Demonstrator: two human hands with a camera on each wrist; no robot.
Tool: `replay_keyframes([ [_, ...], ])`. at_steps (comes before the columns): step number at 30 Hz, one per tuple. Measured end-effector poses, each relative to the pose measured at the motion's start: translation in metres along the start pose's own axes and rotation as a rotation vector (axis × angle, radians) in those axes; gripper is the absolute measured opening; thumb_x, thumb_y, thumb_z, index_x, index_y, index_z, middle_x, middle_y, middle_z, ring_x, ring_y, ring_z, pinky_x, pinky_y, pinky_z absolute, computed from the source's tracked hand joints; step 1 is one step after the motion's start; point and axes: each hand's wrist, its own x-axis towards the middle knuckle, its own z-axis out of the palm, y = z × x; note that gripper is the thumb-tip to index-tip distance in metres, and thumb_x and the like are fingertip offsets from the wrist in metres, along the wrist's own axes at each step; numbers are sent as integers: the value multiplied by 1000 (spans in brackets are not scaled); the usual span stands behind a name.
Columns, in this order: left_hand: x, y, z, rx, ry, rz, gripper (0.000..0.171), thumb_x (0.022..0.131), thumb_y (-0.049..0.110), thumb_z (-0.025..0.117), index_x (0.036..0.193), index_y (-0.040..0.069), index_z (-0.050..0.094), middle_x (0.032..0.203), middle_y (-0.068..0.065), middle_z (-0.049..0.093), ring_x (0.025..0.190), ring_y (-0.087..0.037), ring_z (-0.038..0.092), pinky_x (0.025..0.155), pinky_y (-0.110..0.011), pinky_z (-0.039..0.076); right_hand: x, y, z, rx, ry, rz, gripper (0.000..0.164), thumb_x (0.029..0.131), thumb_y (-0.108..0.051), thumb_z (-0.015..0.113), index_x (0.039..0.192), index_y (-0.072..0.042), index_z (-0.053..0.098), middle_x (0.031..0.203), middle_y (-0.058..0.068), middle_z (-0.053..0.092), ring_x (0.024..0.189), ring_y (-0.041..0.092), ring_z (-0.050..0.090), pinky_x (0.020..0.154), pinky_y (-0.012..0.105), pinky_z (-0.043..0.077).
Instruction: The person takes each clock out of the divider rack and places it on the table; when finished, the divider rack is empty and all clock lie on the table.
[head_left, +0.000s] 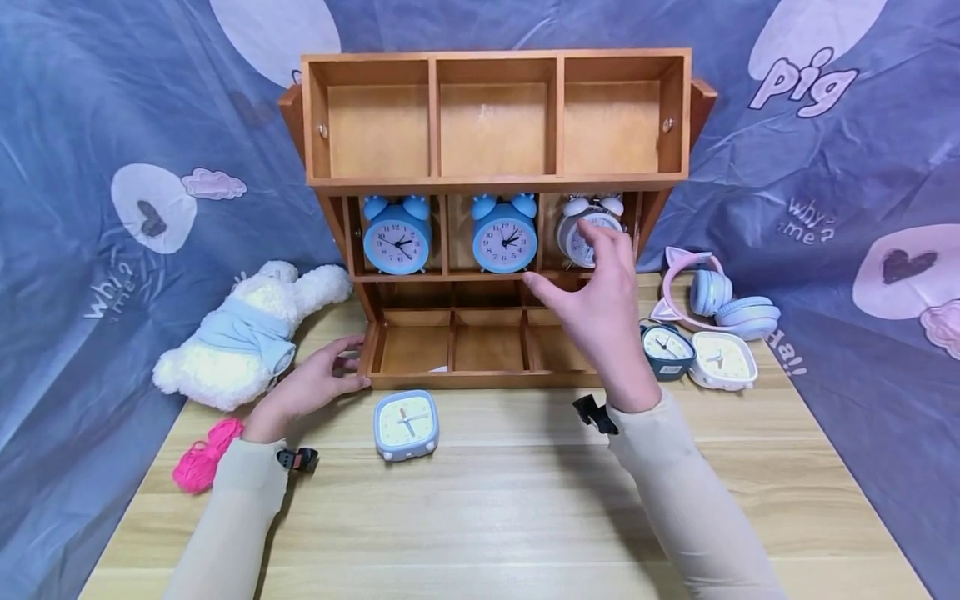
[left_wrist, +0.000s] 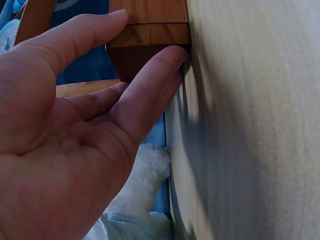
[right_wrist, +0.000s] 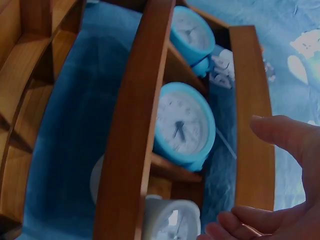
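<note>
My left hand (head_left: 318,383) holds the lower left corner of a wooden shelf (head_left: 480,380); its fingertips meet the wood close to the tabletop in the left wrist view. Raised before the right side of the shelf, my right hand (head_left: 600,308) has thumb and fingers spread, with nothing between them. Behind its fingertips stands a white twin-bell alarm clock (head_left: 576,247), partly hidden by them. Two blue twin-bell alarm clocks, one at left (head_left: 397,242) and one in the centre (right_wrist: 185,125), fill the other middle-row compartments. A blue square clock (head_left: 407,423) lies face-up before the shelf.
At left lie a white plush toy (head_left: 232,333) in a blue top and a pink yarn bundle (head_left: 206,457). To the right are a dark green clock (head_left: 667,350), a white square clock (head_left: 723,360) and pink-and-blue cat-ear headphones (head_left: 712,292). Patterned blue cloth (head_left: 825,183) hangs behind.
</note>
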Motion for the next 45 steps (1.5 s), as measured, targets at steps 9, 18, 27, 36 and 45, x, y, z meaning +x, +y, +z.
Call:
replay_keyframes([
  [9, -2, -1, 0, -6, 1, -8, 80, 106, 13, 77, 171, -6, 34, 160, -34, 58, 143, -49, 64, 116, -59, 54, 11, 20, 1, -67, 148, -46, 90, 85, -23, 96, 159, 5, 54, 154, 28, 50, 151, 42, 46, 125, 56, 42],
  [18, -2, -1, 0, 0, 2, -13, 80, 106, 15, 78, 171, -6, 34, 160, -33, 58, 143, -49, 63, 114, -56, 55, 18, 37, 2, -119, 232, -84, 87, 84, -27, 95, 155, 4, 57, 149, 32, 52, 144, 49, 47, 122, 60, 40],
  [27, -1, -1, 0, -3, 3, -8, 80, 107, 15, 77, 171, -5, 35, 160, -33, 58, 143, -49, 64, 116, -58, 55, 27, 57, 9, -95, 269, -138, 85, 83, -25, 94, 155, 2, 57, 149, 32, 50, 147, 47, 46, 123, 61, 40],
  [36, 1, -2, 1, -15, -2, -11, 80, 107, 15, 78, 171, -5, 35, 158, -33, 60, 143, -49, 64, 115, -56, 55, 33, 70, 15, -73, 290, -195, 83, 83, -20, 91, 155, 1, 57, 150, 34, 48, 147, 47, 44, 127, 56, 36],
  [45, 2, -3, 0, -11, -1, -12, 80, 106, 15, 78, 171, -5, 35, 159, -33, 60, 143, -49, 64, 115, -56, 55, 37, 72, 18, -70, 299, -206, 80, 82, -16, 90, 154, -1, 57, 147, 34, 46, 146, 48, 42, 128, 54, 35],
])
